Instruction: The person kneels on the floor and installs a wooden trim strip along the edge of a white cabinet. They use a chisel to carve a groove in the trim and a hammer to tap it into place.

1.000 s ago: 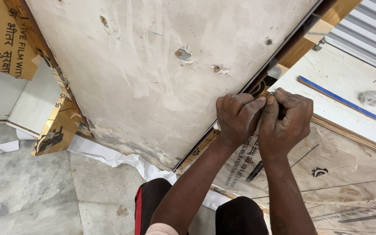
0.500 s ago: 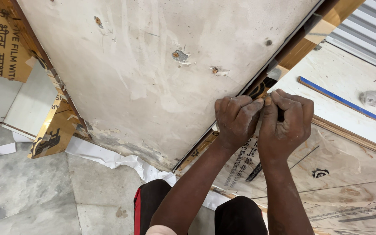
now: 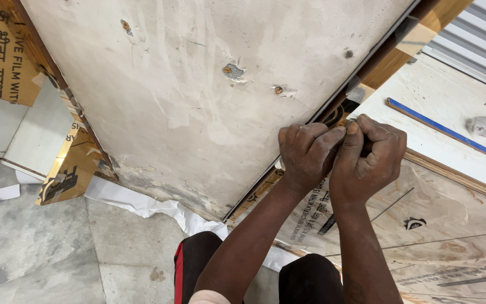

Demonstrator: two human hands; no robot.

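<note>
1. Big dusty off-white plaster-smeared board [image 3: 198,95] leans over grey marble floor [image 3: 40,253], w/ film-wrapped plywood sheet [image 3: 451,225] beside it.
2. Left hand [image 3: 307,155] & right hand [image 3: 367,160] touching, both clenched at the dark metal edge strip [image 3: 288,163] btwn boards.
3. What they pinch: hidden, can't tell.
4. Step, I'd judge: working strip's edge; next needs firm pull.

1. Cardboard panel [image 3: 1,53]: far upper left; tan-brown, flat, black print.
2. Protective film [image 3: 423,236]: lower right, over a wooden board under the hands; translucent, wrinkled, black print.
3. Torn film strip [image 3: 66,180]: left, at the pale slab's lower edge; golden-brown, black marks.
</note>
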